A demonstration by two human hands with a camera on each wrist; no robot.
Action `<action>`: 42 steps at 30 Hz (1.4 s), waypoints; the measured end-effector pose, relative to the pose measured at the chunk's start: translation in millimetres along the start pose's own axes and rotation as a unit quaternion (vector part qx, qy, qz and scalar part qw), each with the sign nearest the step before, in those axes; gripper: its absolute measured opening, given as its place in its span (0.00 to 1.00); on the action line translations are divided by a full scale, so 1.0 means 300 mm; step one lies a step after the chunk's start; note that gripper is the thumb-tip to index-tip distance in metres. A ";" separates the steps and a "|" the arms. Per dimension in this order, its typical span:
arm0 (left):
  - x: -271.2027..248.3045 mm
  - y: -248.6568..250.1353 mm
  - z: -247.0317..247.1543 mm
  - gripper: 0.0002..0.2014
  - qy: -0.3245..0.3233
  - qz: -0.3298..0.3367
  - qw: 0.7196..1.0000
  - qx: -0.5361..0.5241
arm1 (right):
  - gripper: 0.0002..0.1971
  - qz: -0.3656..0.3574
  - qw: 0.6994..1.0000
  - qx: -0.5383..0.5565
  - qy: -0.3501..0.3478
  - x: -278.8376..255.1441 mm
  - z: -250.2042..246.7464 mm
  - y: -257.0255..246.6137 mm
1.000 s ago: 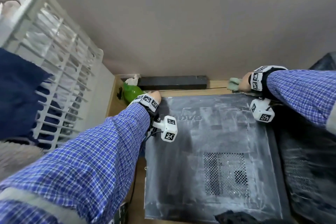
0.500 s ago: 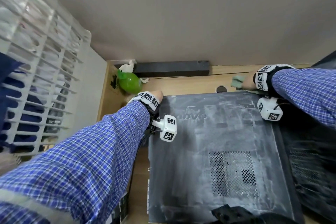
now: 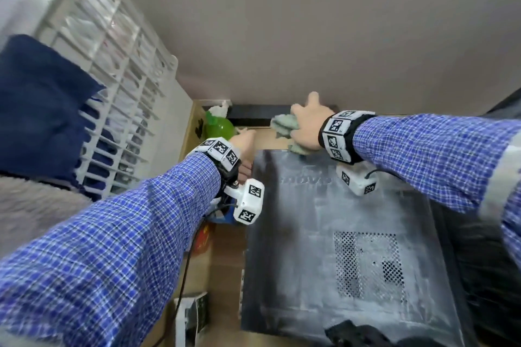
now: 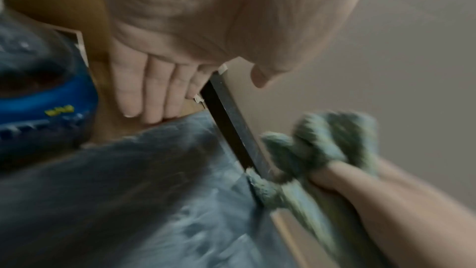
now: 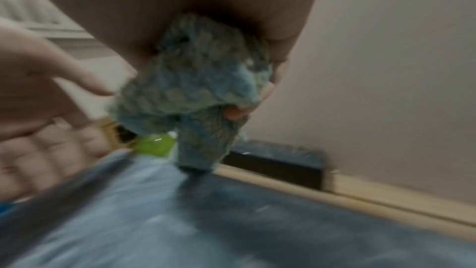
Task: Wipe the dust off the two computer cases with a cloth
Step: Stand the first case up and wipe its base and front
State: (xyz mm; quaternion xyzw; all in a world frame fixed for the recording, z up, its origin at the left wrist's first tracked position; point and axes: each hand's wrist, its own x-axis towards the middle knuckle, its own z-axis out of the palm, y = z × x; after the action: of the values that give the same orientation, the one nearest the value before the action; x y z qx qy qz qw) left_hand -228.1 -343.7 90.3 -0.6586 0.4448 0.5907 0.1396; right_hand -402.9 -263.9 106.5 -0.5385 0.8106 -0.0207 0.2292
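Head view: a person's right hand (image 3: pixel 306 127) bunches a pale green cloth (image 3: pixel 284 124) in curled fingers at the far edge of a dust-streaked computer case (image 3: pixel 324 234) lying on its side. The left hand (image 3: pixel 244 146) rests at the case's far left corner, fingers (image 4: pixel 152 93) straight and together, holding nothing.

The wadded cloth hangs below the right hand's fingers, and only a trailing fold meets the panel. A bunch this tight would likely skip across the dust and smear it rather than lift it. The cloth also sits close to the black strip (image 3: pixel 262 115) along the wall just beyond the fingertips, so a long stroke could snag there. A green bottle (image 3: pixel 218 128) stands just past the left hand's fingers; a wide sweep leftward could knock it.

The case is dark grey under a whitish film, streaked in patches, with a perforated vent (image 3: pixel 366 265) well behind the hands, nearer the wearer. Holes like these will probably trap dust. A second, darker case (image 3: pixel 479 248) lies just beside it, on the wrist side of the right hand, only partly in frame.
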 end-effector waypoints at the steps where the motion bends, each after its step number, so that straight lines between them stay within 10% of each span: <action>1: -0.019 -0.010 0.016 0.35 0.018 0.022 1.000 0.013 | 0.24 -0.026 1.000 0.006 -0.004 -0.005 0.022 -0.033; 15: -0.081 -0.111 0.068 0.34 0.148 0.129 0.963 0.187 | 0.21 -0.182 0.974 -0.059 -0.124 -0.181 0.256 -0.185; 20: 0.050 -0.119 0.059 0.61 0.143 0.113 0.960 0.212 | 0.15 -0.305 0.933 -0.070 -0.179 -0.317 0.323 -0.203; 31: -0.056 -0.146 0.040 0.36 0.187 0.186 0.946 0.189 | 0.23 -0.160 0.984 -0.041 -0.071 -0.047 0.207 -0.131; 37: -0.057 -0.231 0.040 0.13 0.177 0.208 0.932 0.239 | 0.21 -0.246 0.963 -0.081 -0.073 -0.170 0.289 -0.153; 42: -0.118 -0.295 0.080 0.12 0.166 0.229 0.909 0.307 | 0.24 -0.210 0.957 0.122 -0.158 -0.320 0.390 -0.209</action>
State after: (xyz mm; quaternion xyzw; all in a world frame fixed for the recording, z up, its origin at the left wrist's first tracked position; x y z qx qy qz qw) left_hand -174.0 -261.6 85.7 -0.5517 0.7596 0.3228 0.1205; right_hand -272.3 -180.5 53.1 -0.6605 0.6242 -0.0817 0.4092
